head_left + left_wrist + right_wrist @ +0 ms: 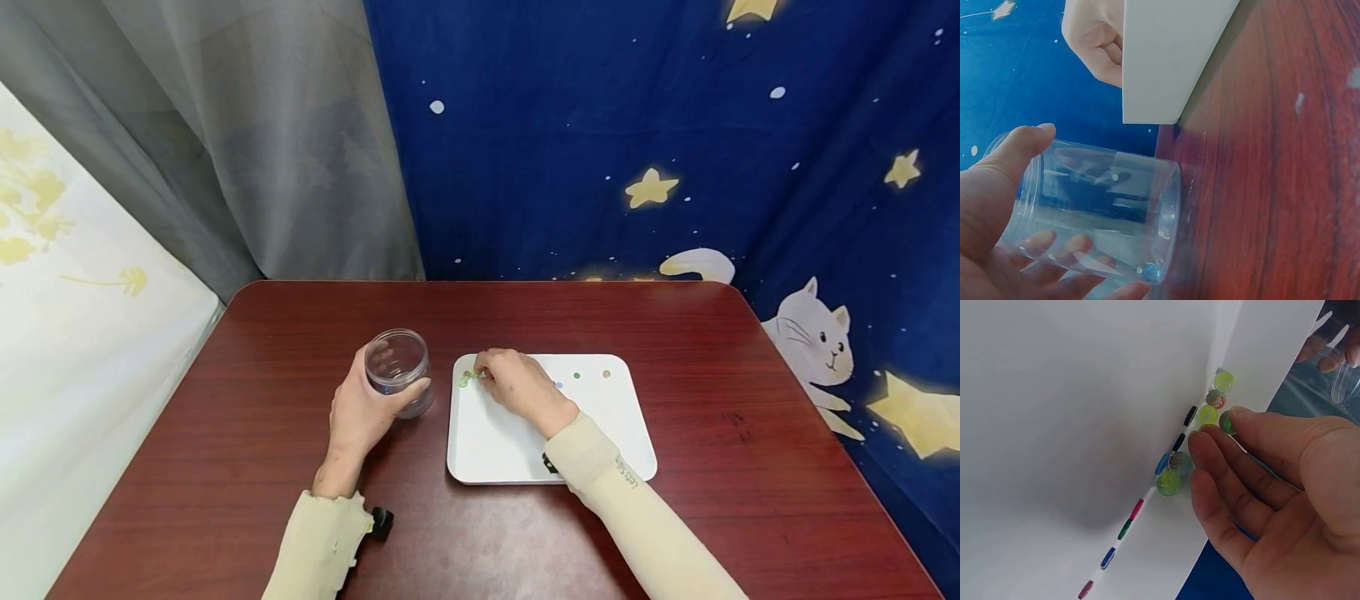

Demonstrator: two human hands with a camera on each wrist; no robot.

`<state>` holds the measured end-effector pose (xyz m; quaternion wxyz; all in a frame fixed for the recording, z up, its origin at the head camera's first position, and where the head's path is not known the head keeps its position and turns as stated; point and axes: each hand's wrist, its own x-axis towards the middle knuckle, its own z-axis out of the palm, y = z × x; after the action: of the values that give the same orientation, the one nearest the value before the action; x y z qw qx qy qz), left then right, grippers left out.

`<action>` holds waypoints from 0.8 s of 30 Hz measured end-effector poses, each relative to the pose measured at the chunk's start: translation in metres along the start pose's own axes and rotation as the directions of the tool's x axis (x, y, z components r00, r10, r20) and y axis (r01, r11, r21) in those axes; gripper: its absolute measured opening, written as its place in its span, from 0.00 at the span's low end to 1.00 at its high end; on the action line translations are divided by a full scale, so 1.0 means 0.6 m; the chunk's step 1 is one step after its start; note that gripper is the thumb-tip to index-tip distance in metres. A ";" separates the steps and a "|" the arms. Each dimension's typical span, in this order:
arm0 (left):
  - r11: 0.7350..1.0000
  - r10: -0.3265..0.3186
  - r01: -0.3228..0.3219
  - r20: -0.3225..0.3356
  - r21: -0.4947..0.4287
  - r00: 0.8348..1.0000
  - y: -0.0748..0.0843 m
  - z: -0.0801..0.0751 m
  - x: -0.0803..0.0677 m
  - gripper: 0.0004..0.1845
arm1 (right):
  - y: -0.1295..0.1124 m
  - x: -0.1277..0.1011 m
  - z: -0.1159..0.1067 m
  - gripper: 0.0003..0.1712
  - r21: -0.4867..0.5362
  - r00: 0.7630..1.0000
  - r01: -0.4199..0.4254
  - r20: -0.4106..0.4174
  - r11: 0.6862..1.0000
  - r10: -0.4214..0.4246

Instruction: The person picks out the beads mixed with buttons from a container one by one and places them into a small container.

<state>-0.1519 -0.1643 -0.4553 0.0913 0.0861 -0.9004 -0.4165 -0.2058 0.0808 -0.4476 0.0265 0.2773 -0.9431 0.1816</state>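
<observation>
Sleeves: two pale sleeves [630, 508] enter from the bottom edge of the head view.
Counter: the dark red wood-grain counter [712, 517] fills the lower half of that view.
Left hand: the left hand [365, 414], left of centre, wraps thumb and fingers round a clear jar [398, 369] standing on the counter just left of the tray.
Jar, left wrist view: only here does the jar [1104, 209] show its inside, with one small bluish marble [1147, 271] at its base, low in the frame.
Tray: a white tray [517, 454] lies at centre, beside the jar.
Right hand: the right hand [517, 386] rests at the tray's upper left corner, fingers bent down over a cluster of marbles [467, 378].
Marbles, right wrist view: the cluster [1204, 440] resolves into green, yellow and bluish marbles against the tray wall [1085, 412]; thumb and fingertips [1200, 444] touch them, the hand loosely spread, a grip not clearly seen.
Loose marbles: a few more [577, 376] lie along the tray's far edge, visible only from the head.
Backdrop: a blue star-and-cat cloth [675, 150] hangs behind, upper right.
</observation>
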 end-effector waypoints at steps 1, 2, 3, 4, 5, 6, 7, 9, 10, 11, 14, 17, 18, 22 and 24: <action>1.000 0.000 0.000 0.001 0.000 1.000 0.000 0.000 0.000 0.53 | 0.000 0.000 0.000 0.09 0.002 1.000 0.000 0.001 1.000 0.000; 1.000 -0.001 0.001 0.002 0.001 1.000 0.000 0.000 0.000 0.53 | 0.000 0.000 -0.001 0.09 0.006 1.000 0.000 0.003 1.000 0.000; 1.000 -0.001 0.001 0.003 0.001 1.000 -0.001 0.000 0.000 0.53 | 0.001 0.000 -0.002 0.09 0.010 1.000 0.003 0.002 1.000 -0.003; 1.000 -0.001 0.001 0.005 0.001 1.000 -0.001 0.000 0.000 0.53 | 0.001 0.001 -0.002 0.09 0.013 1.000 0.004 0.001 1.000 -0.004; 1.000 -0.001 0.001 0.006 0.001 1.000 -0.001 0.000 0.000 0.54 | 0.001 0.001 -0.003 0.09 0.016 1.000 0.004 0.000 1.000 -0.004; 1.000 -0.001 0.001 0.007 0.002 1.000 -0.001 0.000 0.000 0.54 | 0.002 0.001 -0.003 0.09 0.020 1.000 0.004 -0.001 1.000 -0.004; 1.000 -0.002 0.002 0.006 0.003 1.000 0.000 0.000 0.000 0.54 | 0.002 0.001 -0.003 0.09 0.021 1.000 0.003 0.000 1.000 -0.003; 1.000 -0.002 0.002 0.005 0.005 1.000 0.000 0.001 0.000 0.54 | 0.003 0.001 -0.004 0.09 0.024 1.000 0.004 -0.002 1.000 -0.004; 1.000 -0.001 0.001 0.005 0.006 1.000 0.000 0.001 0.000 0.54 | 0.003 0.001 -0.005 0.09 0.025 1.000 0.001 0.001 1.000 -0.002; 1.000 0.000 0.000 0.005 0.006 1.000 0.000 0.001 0.000 0.54 | 0.002 0.000 -0.005 0.09 0.026 1.000 0.001 0.004 1.000 -0.001; 1.000 0.004 -0.004 0.007 0.005 1.000 0.000 0.000 0.000 0.54 | 0.000 0.000 -0.009 0.09 0.033 1.000 0.003 0.003 0.999 -0.004; 1.000 0.005 -0.005 0.007 0.000 1.000 0.001 0.000 0.000 0.54 | -0.001 -0.001 -0.011 0.09 0.041 1.000 0.010 -0.003 0.999 -0.010; 1.000 0.004 -0.004 0.006 -0.002 1.000 0.001 0.000 0.000 0.54 | -0.002 -0.001 -0.012 0.09 0.043 1.000 0.014 -0.008 0.999 -0.014; 1.000 0.001 -0.001 0.003 -0.001 1.000 0.001 -0.001 -0.001 0.53 | -0.002 -0.001 -0.014 0.09 0.050 1.000 0.025 -0.016 0.998 -0.025; 1.000 -0.001 0.001 0.001 -0.001 1.000 0.002 -0.001 -0.001 0.53 | -0.001 -0.001 -0.013 0.09 0.052 0.999 0.028 -0.019 0.998 -0.027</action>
<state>-0.1515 -0.1642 -0.4541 0.0908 0.0862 -0.9003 -0.4169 -0.2054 0.0833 -0.4398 0.0301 0.2892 -0.9338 0.2084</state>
